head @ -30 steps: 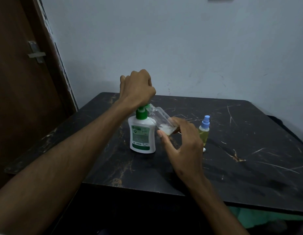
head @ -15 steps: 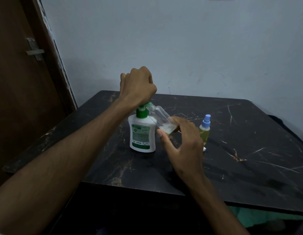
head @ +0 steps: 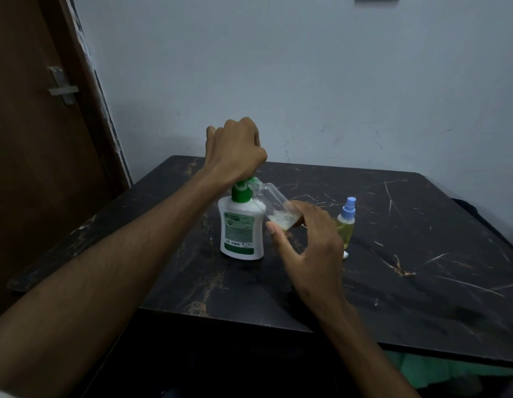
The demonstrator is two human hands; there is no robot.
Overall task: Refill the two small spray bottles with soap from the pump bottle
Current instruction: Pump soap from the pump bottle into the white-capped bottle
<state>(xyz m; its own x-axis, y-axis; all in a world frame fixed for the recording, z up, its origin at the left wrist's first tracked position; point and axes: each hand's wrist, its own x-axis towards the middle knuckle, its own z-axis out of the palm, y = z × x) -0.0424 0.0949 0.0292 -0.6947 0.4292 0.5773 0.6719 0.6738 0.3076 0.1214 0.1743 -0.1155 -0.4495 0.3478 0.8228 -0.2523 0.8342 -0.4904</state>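
A white pump bottle (head: 240, 231) with a green pump head stands on the black marble table (head: 422, 254). My left hand (head: 235, 152) sits fisted on top of the pump head, covering it. My right hand (head: 309, 242) holds a small clear spray bottle (head: 274, 206), uncapped and tilted, its mouth up at the pump spout. A little white foamy soap lies at its low end. A second small spray bottle (head: 346, 222) with yellow liquid and a blue sprayer stands upright just right of my right hand.
A small white piece (head: 346, 255) lies on the table by the second bottle's foot. A brown door (head: 34, 168) with a metal latch is at the left. A pale wall rises behind the table. Green cloth (head: 439, 369) shows below the table's near right edge.
My left hand has risen slightly on the pump and then come back down. The tilted bottle and my right hand have stayed almost still.
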